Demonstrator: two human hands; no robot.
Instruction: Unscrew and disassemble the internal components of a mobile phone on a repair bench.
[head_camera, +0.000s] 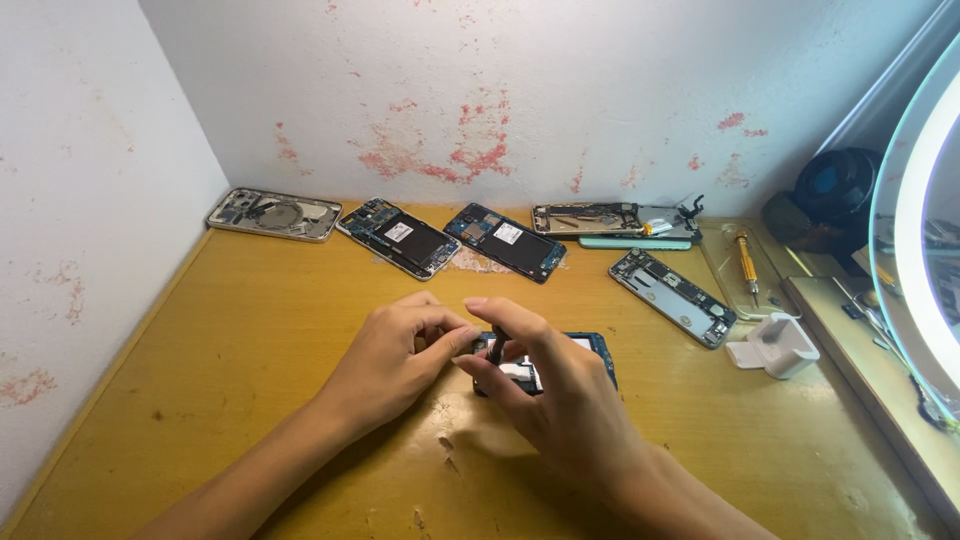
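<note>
The person's two bare hands met over an opened phone (590, 350) that lay flat on the yellow wooden table (250, 350), a little right of the table's middle and close to the person. Only the phone's far right corner and a strip of its dark, blue-edged inside showed; the rest was hidden under the hands.

The right hand (560, 385) arched over the phone with its grip pinched together on a slim dark tool (497, 345), held nearly upright between thumb and fingertips, the tip pointing down into the phone's body. Whether the tip touched a screw I could not tell. The left hand (395, 355) lay beside it, fingers curled and thumb pressed toward the forefinger at the phone's left edge; its grip was drawn together, though I could not tell whether it pinched a small part or only steadied the phone.

Along the back of the table, against the stained white wall, a row of other stripped phones lay with their insides up: a silver frame (273, 214) at the far left, two dark ones with blue boards (398, 237) (505, 241) side by side, a long one resting on a pale green case (610, 220), and a grey one (672, 296) angled nearer the right. Just beyond that lay a yellow-handled screwdriver (746, 260) on a clear tray, and nearer the person a small white stand (778, 346). A lit ring lamp (915, 230) curved in at the right edge.
</note>
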